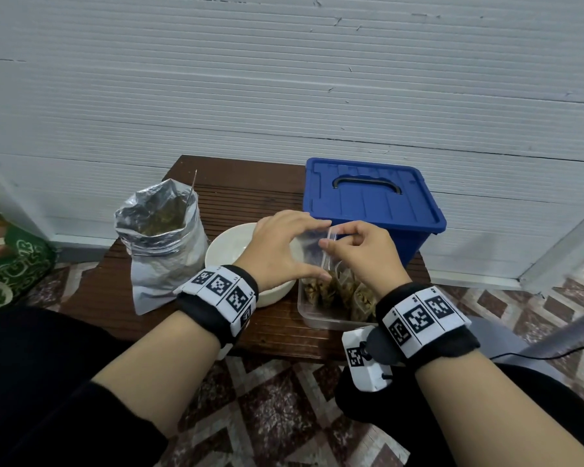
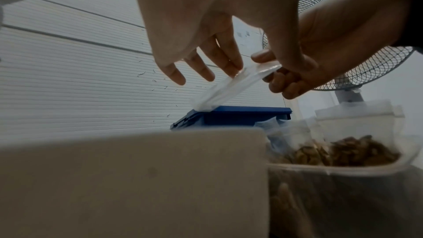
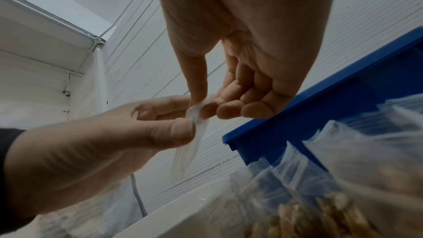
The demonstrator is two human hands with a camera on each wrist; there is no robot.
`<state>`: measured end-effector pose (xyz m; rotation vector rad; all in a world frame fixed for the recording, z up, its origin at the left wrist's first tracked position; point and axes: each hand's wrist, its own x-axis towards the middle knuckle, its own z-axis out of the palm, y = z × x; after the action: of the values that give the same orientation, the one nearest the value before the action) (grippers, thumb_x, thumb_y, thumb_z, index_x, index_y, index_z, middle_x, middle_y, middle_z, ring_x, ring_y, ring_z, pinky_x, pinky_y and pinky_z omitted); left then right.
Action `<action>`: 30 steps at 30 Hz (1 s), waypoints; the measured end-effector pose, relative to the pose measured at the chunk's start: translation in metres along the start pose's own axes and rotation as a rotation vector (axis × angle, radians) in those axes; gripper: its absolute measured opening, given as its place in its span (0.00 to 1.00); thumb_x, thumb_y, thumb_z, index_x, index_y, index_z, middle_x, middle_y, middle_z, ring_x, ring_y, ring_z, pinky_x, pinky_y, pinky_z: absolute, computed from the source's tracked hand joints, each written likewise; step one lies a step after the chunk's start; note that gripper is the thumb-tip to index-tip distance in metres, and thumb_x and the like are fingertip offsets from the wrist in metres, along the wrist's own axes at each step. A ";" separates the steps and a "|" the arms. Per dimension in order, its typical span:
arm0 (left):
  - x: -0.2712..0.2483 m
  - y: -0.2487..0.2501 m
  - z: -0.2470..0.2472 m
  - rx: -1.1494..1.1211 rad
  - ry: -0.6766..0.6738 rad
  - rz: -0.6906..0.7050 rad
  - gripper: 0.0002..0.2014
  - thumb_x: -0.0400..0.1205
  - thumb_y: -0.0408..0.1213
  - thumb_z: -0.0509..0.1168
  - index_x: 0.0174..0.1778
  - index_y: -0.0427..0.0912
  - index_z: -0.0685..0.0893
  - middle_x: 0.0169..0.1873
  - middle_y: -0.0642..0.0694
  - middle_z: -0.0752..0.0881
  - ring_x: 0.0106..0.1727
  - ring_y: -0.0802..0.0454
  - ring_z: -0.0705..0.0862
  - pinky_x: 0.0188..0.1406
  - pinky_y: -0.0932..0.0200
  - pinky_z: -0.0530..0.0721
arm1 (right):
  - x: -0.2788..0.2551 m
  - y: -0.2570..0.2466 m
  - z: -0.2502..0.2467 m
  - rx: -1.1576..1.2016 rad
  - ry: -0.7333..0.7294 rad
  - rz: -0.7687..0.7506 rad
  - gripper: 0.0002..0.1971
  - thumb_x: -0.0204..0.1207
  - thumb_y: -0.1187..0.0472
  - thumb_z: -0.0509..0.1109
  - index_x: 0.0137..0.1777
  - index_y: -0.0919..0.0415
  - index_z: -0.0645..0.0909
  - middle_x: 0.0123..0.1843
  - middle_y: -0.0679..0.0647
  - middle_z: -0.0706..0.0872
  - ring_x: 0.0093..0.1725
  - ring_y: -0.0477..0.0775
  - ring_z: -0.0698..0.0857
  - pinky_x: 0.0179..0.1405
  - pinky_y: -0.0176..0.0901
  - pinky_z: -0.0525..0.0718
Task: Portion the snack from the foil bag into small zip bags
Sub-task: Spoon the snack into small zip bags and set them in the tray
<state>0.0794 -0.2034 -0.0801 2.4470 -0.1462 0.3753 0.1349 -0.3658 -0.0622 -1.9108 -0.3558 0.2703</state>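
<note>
An open silver foil bag (image 1: 162,237) with brownish snack inside stands on the left of the small wooden table (image 1: 270,332). Both hands hold one empty clear zip bag (image 1: 317,246) above the white bowl (image 1: 226,246) and the clear tub. My left hand (image 1: 305,251) pinches its left edge between thumb and finger, other fingers spread. My right hand (image 1: 338,240) pinches its top strip, fingers curled. From the left wrist the zip bag (image 2: 228,88) hangs slanted; from the right wrist the zip bag (image 3: 190,147) sits between the right hand (image 3: 203,105) and left hand (image 3: 183,117).
A clear plastic tub (image 1: 312,320) holds several filled zip bags (image 1: 348,291) at the table's right front. A blue lidded box (image 1: 371,203) stands behind it against the white wall. A fan (image 2: 357,46) is off to the right. The floor has patterned tiles.
</note>
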 end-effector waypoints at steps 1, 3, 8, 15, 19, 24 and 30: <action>0.000 0.001 0.000 -0.003 0.005 -0.002 0.44 0.56 0.73 0.68 0.69 0.59 0.80 0.64 0.58 0.81 0.70 0.57 0.74 0.72 0.41 0.69 | 0.000 0.000 0.000 0.002 -0.005 0.003 0.12 0.69 0.57 0.80 0.50 0.58 0.84 0.38 0.58 0.89 0.41 0.56 0.88 0.50 0.56 0.87; 0.000 0.003 -0.001 -0.023 0.010 0.000 0.42 0.56 0.72 0.69 0.67 0.59 0.81 0.60 0.62 0.81 0.67 0.58 0.76 0.70 0.41 0.71 | -0.001 0.000 0.000 0.014 -0.004 0.011 0.11 0.70 0.54 0.78 0.49 0.57 0.85 0.39 0.58 0.90 0.42 0.56 0.88 0.50 0.55 0.87; -0.001 0.004 -0.004 -0.133 0.092 -0.038 0.31 0.58 0.60 0.80 0.57 0.57 0.84 0.54 0.63 0.84 0.59 0.64 0.79 0.66 0.51 0.77 | -0.005 -0.007 -0.003 0.173 -0.032 0.113 0.16 0.81 0.49 0.65 0.51 0.60 0.87 0.35 0.54 0.90 0.34 0.48 0.85 0.40 0.43 0.81; -0.003 0.010 -0.010 -0.195 0.139 -0.061 0.24 0.61 0.49 0.83 0.52 0.50 0.89 0.49 0.59 0.88 0.55 0.67 0.81 0.55 0.81 0.71 | -0.007 -0.008 -0.005 0.102 -0.014 0.055 0.06 0.73 0.62 0.76 0.49 0.56 0.86 0.38 0.54 0.91 0.34 0.46 0.86 0.40 0.41 0.84; -0.004 0.009 -0.012 -0.200 0.137 -0.095 0.22 0.62 0.49 0.83 0.50 0.51 0.89 0.48 0.60 0.88 0.55 0.68 0.81 0.54 0.83 0.70 | -0.004 -0.005 -0.003 0.084 0.025 0.045 0.06 0.75 0.64 0.73 0.48 0.53 0.84 0.35 0.50 0.91 0.36 0.44 0.88 0.48 0.46 0.86; -0.006 0.009 -0.025 -0.219 0.149 -0.127 0.23 0.61 0.49 0.83 0.52 0.53 0.89 0.50 0.59 0.88 0.55 0.70 0.82 0.55 0.80 0.74 | -0.006 -0.011 -0.001 0.077 0.055 0.003 0.02 0.78 0.59 0.70 0.48 0.53 0.84 0.36 0.50 0.91 0.36 0.46 0.86 0.44 0.47 0.85; -0.009 0.007 -0.064 -0.220 0.291 -0.172 0.23 0.61 0.50 0.83 0.52 0.57 0.88 0.50 0.59 0.88 0.54 0.69 0.83 0.51 0.82 0.73 | -0.003 -0.042 0.013 0.062 0.012 -0.072 0.03 0.81 0.57 0.67 0.46 0.53 0.82 0.38 0.53 0.90 0.31 0.42 0.83 0.35 0.36 0.78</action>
<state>0.0542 -0.1688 -0.0305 2.1432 0.1395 0.5990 0.1225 -0.3414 -0.0278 -1.8339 -0.4028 0.2198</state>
